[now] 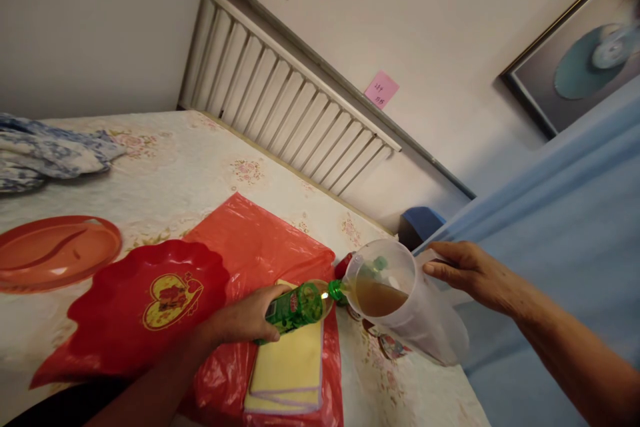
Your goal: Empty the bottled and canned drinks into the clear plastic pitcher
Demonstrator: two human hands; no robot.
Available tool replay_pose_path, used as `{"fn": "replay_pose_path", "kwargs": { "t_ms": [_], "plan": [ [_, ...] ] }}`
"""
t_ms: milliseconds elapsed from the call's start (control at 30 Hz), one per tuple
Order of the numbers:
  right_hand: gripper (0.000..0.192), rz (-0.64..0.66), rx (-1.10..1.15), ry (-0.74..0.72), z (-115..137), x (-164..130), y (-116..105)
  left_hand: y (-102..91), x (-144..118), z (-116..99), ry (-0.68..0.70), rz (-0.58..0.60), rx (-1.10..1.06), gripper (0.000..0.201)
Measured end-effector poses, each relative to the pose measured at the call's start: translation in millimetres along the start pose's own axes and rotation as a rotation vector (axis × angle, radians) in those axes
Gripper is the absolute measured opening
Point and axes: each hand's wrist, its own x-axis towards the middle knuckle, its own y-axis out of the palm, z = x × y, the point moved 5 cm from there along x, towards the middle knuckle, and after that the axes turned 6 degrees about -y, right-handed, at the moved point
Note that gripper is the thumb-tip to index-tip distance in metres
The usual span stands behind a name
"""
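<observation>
Our left hand (pixel 254 315) curls round the bottle (pixel 299 307); our right hand (pixel 467 272) grips the pitcher (pixel 425 323). We should hold both steady, openings aligned.

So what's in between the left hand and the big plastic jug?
In the head view, a green-labelled plastic bottle, held in the left hand, its green tip pointing at the rim of the plastic jug.

Home interior, floral tablecloth (pixel 200 167), radiator (pixel 285 97)
</observation>
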Motion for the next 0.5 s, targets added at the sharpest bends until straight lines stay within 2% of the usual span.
{"fn": "replay_pose_path", "kwargs": {
  "t_ms": [233, 500],
  "plan": [
    [0.047, 0.025, -0.025, -0.012, -2.5, 0.6, 1.2, -0.5, 0.6, 2.5, 0.020, -0.009, 0.007, 0.074],
    [0.048, -0.009, -0.015, -0.010, 6.6, 1.6, -0.9, -0.1, 0.3, 0.7, 0.020, -0.006, 0.014, 0.077]
  ]
}}
